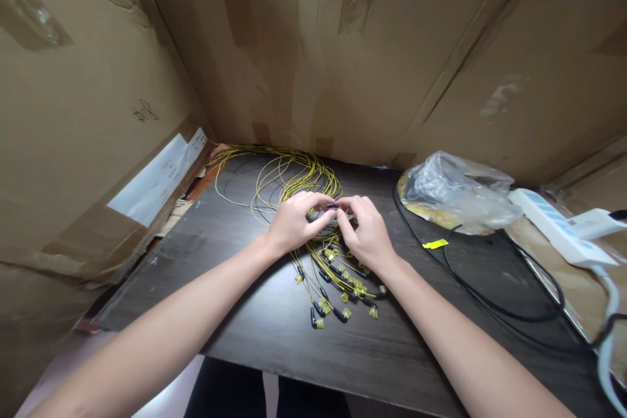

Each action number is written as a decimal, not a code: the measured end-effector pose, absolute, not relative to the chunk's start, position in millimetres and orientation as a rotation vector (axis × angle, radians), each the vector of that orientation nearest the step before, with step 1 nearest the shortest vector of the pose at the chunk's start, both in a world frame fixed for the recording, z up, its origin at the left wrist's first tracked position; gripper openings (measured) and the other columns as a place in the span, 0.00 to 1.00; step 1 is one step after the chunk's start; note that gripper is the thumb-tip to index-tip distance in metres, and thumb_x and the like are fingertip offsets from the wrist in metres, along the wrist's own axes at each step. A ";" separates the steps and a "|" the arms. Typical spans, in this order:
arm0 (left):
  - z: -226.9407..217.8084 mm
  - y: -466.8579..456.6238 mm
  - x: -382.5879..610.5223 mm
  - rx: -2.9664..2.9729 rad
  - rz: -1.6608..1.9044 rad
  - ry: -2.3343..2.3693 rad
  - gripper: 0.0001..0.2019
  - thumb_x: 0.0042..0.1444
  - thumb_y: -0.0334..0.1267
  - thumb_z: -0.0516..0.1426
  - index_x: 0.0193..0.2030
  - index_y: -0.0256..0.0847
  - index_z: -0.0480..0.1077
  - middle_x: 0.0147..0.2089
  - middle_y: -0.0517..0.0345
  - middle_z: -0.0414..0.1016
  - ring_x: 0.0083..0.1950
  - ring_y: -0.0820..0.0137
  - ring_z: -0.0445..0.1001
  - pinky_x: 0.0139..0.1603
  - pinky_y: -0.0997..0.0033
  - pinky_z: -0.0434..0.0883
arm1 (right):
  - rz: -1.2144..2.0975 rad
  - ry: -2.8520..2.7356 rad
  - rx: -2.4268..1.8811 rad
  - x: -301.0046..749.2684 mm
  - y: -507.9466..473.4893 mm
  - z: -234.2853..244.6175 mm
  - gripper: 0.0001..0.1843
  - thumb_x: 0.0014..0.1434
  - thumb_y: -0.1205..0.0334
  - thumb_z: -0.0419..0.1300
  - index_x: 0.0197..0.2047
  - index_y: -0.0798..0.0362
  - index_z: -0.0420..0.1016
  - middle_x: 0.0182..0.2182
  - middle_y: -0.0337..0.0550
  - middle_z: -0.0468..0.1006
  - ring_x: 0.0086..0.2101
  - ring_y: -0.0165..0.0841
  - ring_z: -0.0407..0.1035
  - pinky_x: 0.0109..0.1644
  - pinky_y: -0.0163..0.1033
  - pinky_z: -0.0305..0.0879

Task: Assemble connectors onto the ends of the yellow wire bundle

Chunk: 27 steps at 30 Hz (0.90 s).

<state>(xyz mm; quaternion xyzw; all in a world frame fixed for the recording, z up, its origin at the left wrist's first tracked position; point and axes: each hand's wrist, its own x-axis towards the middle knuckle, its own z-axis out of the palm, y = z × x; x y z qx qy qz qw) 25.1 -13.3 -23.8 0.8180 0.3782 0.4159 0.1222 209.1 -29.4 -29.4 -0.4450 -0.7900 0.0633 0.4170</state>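
Head view: two-handed pinch

Left hand [296,222] and right hand [365,228] are meeting above the table [264,330], both pinching a small black piece [333,206] between thumb and fingers. Yellow cables [313,173] are looping behind the hands, near the cardboard wall [313,65]. Black plugs [341,315] and yellow caps [320,323] are lying between the forearms. To the right, a black cord [539,319] is curving past a plastic bag [460,189].

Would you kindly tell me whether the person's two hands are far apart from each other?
No, the left hand and right hand are close together, their fingertips at a small dark piece over the yellow cables.
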 end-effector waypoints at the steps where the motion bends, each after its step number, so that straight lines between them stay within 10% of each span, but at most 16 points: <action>1: -24.1 -12.9 25.0 2.406 1.218 1.085 0.08 0.62 0.38 0.61 0.46 0.40 0.77 0.41 0.55 0.82 0.42 0.66 0.78 0.47 0.64 0.73 | 0.121 -2.009 -1.118 209.5 -29.5 -29.2 0.08 0.66 0.64 0.54 0.43 0.53 0.73 0.35 0.48 0.77 0.38 0.40 0.68 0.43 0.45 0.65; 27: -22.3 -12.0 24.1 2.608 1.073 1.143 0.06 0.65 0.36 0.57 0.43 0.39 0.74 0.40 0.54 0.80 0.42 0.65 0.76 0.44 0.64 0.74 | -0.169 -2.209 -1.394 210.7 -36.7 -14.4 0.10 0.68 0.65 0.49 0.37 0.53 0.69 0.35 0.46 0.78 0.37 0.40 0.64 0.41 0.45 0.50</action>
